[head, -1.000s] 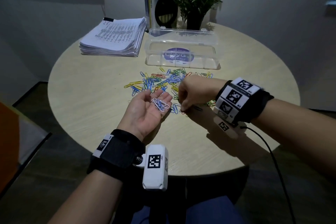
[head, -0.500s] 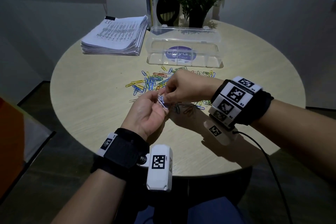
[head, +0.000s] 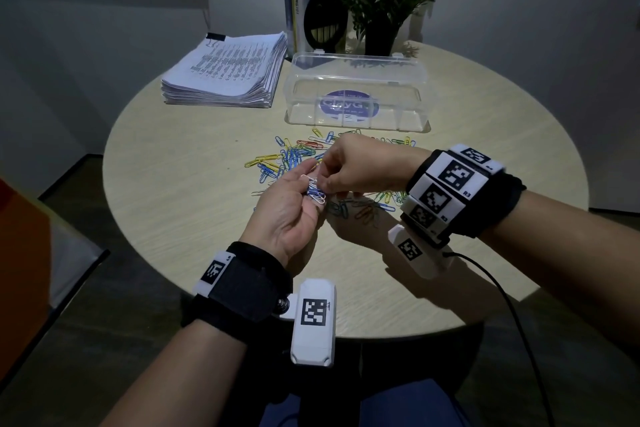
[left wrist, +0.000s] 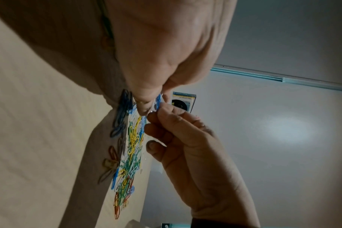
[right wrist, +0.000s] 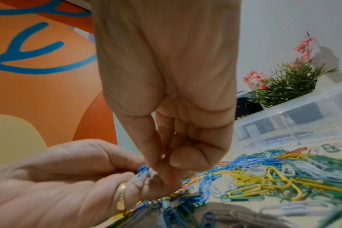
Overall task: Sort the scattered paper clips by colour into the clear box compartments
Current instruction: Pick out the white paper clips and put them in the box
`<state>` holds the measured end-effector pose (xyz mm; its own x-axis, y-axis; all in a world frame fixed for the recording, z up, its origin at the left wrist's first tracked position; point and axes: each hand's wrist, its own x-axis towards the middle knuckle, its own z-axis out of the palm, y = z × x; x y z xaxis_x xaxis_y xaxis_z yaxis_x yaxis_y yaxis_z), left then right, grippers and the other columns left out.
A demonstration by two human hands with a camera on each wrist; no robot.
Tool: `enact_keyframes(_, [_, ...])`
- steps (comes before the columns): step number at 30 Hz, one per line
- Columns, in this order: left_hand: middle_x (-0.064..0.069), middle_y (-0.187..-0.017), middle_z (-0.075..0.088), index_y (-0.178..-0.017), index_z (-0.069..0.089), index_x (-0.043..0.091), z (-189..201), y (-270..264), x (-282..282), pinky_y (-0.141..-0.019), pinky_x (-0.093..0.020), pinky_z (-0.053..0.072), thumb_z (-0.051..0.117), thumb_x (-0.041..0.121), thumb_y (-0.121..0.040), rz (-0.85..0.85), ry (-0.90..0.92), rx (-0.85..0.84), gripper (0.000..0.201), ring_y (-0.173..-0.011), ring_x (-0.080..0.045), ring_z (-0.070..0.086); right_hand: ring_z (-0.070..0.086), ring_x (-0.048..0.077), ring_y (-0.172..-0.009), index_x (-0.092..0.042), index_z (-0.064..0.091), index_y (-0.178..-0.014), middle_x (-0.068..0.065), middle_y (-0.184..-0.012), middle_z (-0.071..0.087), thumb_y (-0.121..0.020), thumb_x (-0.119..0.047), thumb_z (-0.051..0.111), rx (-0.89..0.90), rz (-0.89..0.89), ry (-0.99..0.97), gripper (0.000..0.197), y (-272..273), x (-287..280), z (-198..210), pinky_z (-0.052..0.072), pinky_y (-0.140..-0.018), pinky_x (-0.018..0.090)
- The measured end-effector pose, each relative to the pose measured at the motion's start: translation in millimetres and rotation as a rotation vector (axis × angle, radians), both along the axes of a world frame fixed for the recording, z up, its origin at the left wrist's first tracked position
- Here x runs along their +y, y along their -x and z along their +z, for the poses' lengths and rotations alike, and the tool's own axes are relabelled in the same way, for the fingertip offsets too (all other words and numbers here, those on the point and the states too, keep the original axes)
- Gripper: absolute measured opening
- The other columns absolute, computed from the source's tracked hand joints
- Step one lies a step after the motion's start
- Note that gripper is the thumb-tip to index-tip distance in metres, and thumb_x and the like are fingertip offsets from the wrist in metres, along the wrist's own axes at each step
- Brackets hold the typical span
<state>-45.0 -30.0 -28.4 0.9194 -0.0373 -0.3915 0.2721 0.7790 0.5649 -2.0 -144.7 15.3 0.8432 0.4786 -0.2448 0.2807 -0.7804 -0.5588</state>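
Left hand (head: 289, 218): palm up above near part of bench (head: 194, 211), fingers curled, grip on small bunch of blue and white clips (head: 316, 193). Right hand (head: 356, 166): thumb and forefinger pinching same bunch. Loose clips (head: 294, 154): mixed colours, scattered mid-bench beyond and under hands. Clear box (head: 356, 94): far of clips, lid shut.

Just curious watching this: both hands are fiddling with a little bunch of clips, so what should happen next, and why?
Probably carry the blue and white clips, held by the left hand and pinched by the right hand, to the clear box; nothing shows inside it yet.
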Motion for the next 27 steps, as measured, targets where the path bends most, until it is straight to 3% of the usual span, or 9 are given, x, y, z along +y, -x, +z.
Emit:
enact_keyframes(3, [-0.026,-0.138,0.045,-0.135,0.043,-0.001,-0.4,-2.4,0.1,-0.089,-0.037,0.048,0.019,-0.004,-0.101,0.033,-0.002,0.005,0.041,-0.122,-0.035,0.050,0.055,0.011,-0.054,-0.007,0.073,-0.081,0.002,-0.064,0.063,-0.080,-0.013,0.072,0.027,0.007,-0.029,0.006,1.8,1.4,-1.1,0.044,-0.049,0.019])
enact_keyframes(6, [-0.027,-0.136,0.045,-0.133,0.044,0.000,0.1,-2.7,-0.1,-0.076,-0.034,0.052,0.018,-0.004,-0.101,0.033,-0.005,0.000,0.041,-0.111,-0.033,0.054,0.053,0.008,-0.049,-0.013,0.070,-0.072,-0.002,-0.059,0.062,-0.078,-0.016,0.074,0.015,-0.006,-0.036,0.008,2.2,3.4,-3.9,0.040,-0.046,0.017])
enact_keyframes(10, [-0.028,-0.126,0.048,-0.125,0.045,-0.003,2.1,-1.8,-0.8,-0.084,-0.035,0.050,0.019,-0.011,-0.097,0.045,0.046,-0.020,0.039,-0.091,-0.030,0.060,0.054,0.007,-0.047,-0.017,0.061,-0.061,0.000,-0.057,0.059,-0.077,-0.008,0.071,0.030,-0.058,-0.083,0.021,0.3,2.9,-4.8,0.044,-0.046,0.020])
enact_keyframes(13, [-0.029,-0.132,0.046,-0.101,0.051,-0.003,0.1,-4.9,1.6,-0.105,-0.039,0.041,0.020,-0.016,-0.094,0.095,0.075,0.005,0.034,-0.119,-0.034,0.053,0.061,0.016,-0.058,-0.010,0.063,-0.071,0.010,-0.067,0.064,-0.081,-0.007,0.067,0.075,-0.082,-0.147,0.011,-1.0,0.9,-0.8,0.051,-0.054,0.026])
enact_keyframes(14, [-0.027,-0.133,0.045,-0.101,0.052,-0.004,-1.0,-6.2,3.5,-0.109,-0.039,0.037,0.020,-0.016,-0.095,0.131,0.075,0.029,0.034,-0.126,-0.033,0.048,0.061,0.019,-0.060,-0.008,0.063,-0.074,0.013,-0.070,0.065,-0.083,-0.008,0.065,0.071,-0.109,-0.168,0.009,-2.6,-0.3,0.3,0.051,-0.056,0.028])
enact_keyframes(18, [-0.018,-0.139,0.045,-0.133,0.044,-0.002,-2.0,-8.8,12.9,-0.109,-0.038,0.035,0.018,-0.010,-0.098,0.209,0.085,0.096,0.044,-0.130,-0.030,0.044,0.057,0.017,-0.055,-0.009,0.064,-0.070,0.008,-0.064,0.063,-0.080,-0.007,0.060,-0.045,-0.212,-0.068,0.011,-13.6,-7.4,0.8,0.050,-0.055,0.026])
enact_keyframes(21, [-0.013,-0.121,0.055,-0.129,0.049,0.002,-2.8,-7.7,17.5,-0.097,-0.036,0.043,0.025,-0.004,-0.100,0.193,0.050,0.131,0.038,-0.112,-0.023,0.055,0.049,0.013,-0.055,-0.008,0.068,-0.074,0.004,-0.063,0.057,-0.076,-0.009,0.063,-0.115,-0.165,0.111,0.005,-17.0,-10.3,-4.7,0.041,-0.050,0.022])
enact_keyframes(24, [-0.010,-0.092,0.054,-0.105,0.056,0.003,-4.6,-7.2,20.1,-0.088,-0.033,0.045,0.028,-0.002,-0.100,0.196,0.045,0.158,0.028,-0.084,-0.015,0.057,0.052,0.013,-0.061,-0.009,0.069,-0.075,0.003,-0.067,0.060,-0.075,-0.011,0.068,-0.081,-0.114,0.096,0.002,-17.8,-8.8,-10.0,0.044,-0.055,0.023])
enact_keyframes(27, [-0.009,-0.088,0.053,-0.092,0.054,0.005,-4.8,-7.4,23.4,-0.089,-0.030,0.044,0.024,-0.004,-0.099,0.211,0.043,0.163,0.032,-0.077,-0.014,0.055,0.052,0.010,-0.060,-0.009,0.071,-0.078,0.001,-0.069,0.063,-0.077,-0.013,0.068,-0.070,-0.024,0.114,0.005,-15.8,-5.0,-13.5,0.044,-0.057,0.020])
